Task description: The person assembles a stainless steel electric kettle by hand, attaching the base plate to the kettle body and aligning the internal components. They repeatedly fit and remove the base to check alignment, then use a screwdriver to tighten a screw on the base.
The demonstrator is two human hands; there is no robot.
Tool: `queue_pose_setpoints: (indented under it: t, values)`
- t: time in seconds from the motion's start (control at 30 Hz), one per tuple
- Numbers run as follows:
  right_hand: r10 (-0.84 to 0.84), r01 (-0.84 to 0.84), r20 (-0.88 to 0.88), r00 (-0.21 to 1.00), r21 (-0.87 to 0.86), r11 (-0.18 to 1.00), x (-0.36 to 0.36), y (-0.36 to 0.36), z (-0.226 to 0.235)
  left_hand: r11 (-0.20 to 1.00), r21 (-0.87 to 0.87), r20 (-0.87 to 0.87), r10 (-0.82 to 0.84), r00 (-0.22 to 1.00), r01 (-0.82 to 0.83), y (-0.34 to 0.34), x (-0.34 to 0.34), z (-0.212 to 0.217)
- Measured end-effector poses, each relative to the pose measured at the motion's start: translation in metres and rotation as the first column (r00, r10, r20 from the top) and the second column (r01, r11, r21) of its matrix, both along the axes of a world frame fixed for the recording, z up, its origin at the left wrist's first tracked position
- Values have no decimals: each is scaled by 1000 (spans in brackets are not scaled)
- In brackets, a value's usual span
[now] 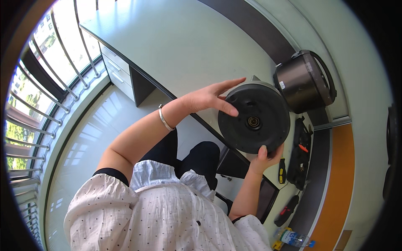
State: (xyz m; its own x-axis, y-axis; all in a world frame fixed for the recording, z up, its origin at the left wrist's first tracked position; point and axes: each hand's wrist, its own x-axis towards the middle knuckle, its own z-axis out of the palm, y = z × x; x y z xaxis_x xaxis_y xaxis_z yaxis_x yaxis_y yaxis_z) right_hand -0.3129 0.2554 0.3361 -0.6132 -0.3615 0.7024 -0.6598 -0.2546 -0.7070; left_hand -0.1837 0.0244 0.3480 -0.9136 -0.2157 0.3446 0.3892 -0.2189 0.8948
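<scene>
An electric kettle (pixel 261 104) is tipped so that its round black underside faces me, with a ringed metal connector in the middle. My left hand (pixel 213 96) grips its left side, thumb laid on the black bottom and fingers stretched along the far rim. At the near right edge, my right hand (pixel 268 159) holds the kettle with the thumb on the rim; its other fingers are partly hidden behind. The kettle's upper body, lid and handle are out of sight. Just beyond its right side stands a dark brown rice cooker (pixel 303 85).
Under the kettle runs a pale desk (pixel 176 42), with white drawers (pixel 116 71) at left. Along its right side lie a black tool case (pixel 298 154), a yellow-and-black tool (pixel 282 170), a black-and-red tool (pixel 287 210) and a plastic bottle (pixel 295 239). Window bars (pixel 58 31) line the left.
</scene>
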Motion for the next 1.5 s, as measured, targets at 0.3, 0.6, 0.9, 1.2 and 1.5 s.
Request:
queue_pose_setpoints:
  t: [0.3, 0.6, 0.9, 1.2, 1.5]
  values:
    - [147, -149, 219, 965, -4, 989, -21, 31, -13, 953, -248, -154, 139, 978, -174, 32, -6, 5]
    - [188, -218, 323, 927, 59, 974, -23, 51, -1, 817, -319, -277, 405, 872, -481, 64, -3, -10]
    - [54, -79, 253, 966, 86, 993, -22, 26, 16, 907, -145, -42, 393, 918, -395, 46, -12, 15]
    - [0, -43, 302, 953, 136, 990, -17, 3, 51, 900, -45, 34, 434, 900, -433, 37, -18, 36]
    - [-21, -46, 300, 954, 215, 975, -7, -4, 61, 918, 134, 31, 372, 928, -373, 30, -16, 33]
